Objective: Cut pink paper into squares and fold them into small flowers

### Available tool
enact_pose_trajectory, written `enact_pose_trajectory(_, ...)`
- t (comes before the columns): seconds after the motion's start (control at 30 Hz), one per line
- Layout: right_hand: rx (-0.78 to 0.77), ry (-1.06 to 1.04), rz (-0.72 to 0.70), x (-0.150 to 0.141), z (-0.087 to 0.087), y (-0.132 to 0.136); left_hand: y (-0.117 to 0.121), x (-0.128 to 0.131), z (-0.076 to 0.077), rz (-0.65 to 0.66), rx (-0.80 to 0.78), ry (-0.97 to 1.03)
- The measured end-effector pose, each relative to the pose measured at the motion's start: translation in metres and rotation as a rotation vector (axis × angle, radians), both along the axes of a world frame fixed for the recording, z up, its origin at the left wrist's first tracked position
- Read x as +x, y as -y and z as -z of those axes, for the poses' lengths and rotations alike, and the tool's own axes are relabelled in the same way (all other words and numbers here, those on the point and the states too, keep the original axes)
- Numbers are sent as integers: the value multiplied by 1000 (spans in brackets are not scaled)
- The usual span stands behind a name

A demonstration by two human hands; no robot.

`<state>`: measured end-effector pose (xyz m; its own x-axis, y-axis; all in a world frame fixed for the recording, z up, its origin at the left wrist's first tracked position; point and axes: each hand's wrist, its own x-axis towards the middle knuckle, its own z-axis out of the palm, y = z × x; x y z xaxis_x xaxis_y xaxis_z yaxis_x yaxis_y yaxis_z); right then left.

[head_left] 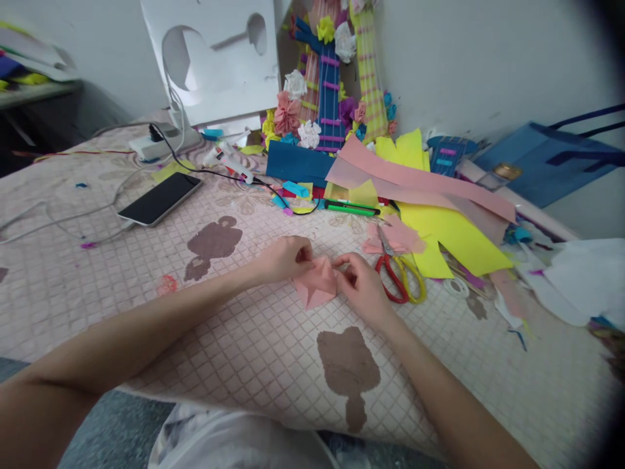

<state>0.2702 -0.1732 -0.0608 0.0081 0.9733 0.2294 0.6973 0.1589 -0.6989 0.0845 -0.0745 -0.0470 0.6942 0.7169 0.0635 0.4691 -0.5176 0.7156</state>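
Note:
Between my two hands is a piece of pink paper [316, 286], creased into folds with pointed edges toward me. My left hand [286, 259] pinches its upper left part, fingers curled. On the opposite side, my right hand [360, 281] grips the right edge between thumb and forefinger. Scissors [398, 277] with one red and one yellow handle lie just right of my right hand. Their blades rest on a small stack of pink paper pieces [398, 234].
A phone [161, 198] on a cable, a power strip [159, 142] and a glue gun [228, 161] are at left. A green cutter [352, 208] and yellow paper sheets [449, 231] lie beyond my hands. Paper guitars [329, 91] with paper flowers lean on the wall.

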Motion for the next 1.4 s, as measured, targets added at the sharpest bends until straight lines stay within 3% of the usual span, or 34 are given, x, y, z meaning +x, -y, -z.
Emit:
enact_pose_trajectory(0.2, -102, -334, 26, 2, 4, -7, -5, -2, 0, 34, -340, 194)
enact_pose_trajectory(0.4, -214, -697, 174, -1, 3, -2, -8, -17, -8, 131, -869, 245)
enact_pose_trajectory(0.5, -230, -746, 203, -3, 2, 1, -4, -20, -8, 164, -941, 275)
enact_pose_trajectory(0.67, -257, -615, 61, -3, -1, 7, 0, -16, -5, 27, -754, 285)
enact_pose_trajectory(0.83, -247, -327, -135, 1, -4, 13, -15, -21, 1, 88, -554, 245)
enact_pose_trajectory(1.03, 72, 97, -132, 2, 2, 9, -24, -22, 2, 154, -420, 170)
enact_pose_trajectory(1.2, 194, 308, -114, 0, 3, 8, -22, -17, 3, 150, -296, 149)
enact_pose_trajectory(1.33, 198, 354, -132, -4, 2, 10, -15, -19, -6, 6, 14, 185)
enact_pose_trajectory(1.4, 189, 335, -126, -5, 1, 11, -8, -23, -14, 15, 179, 150)
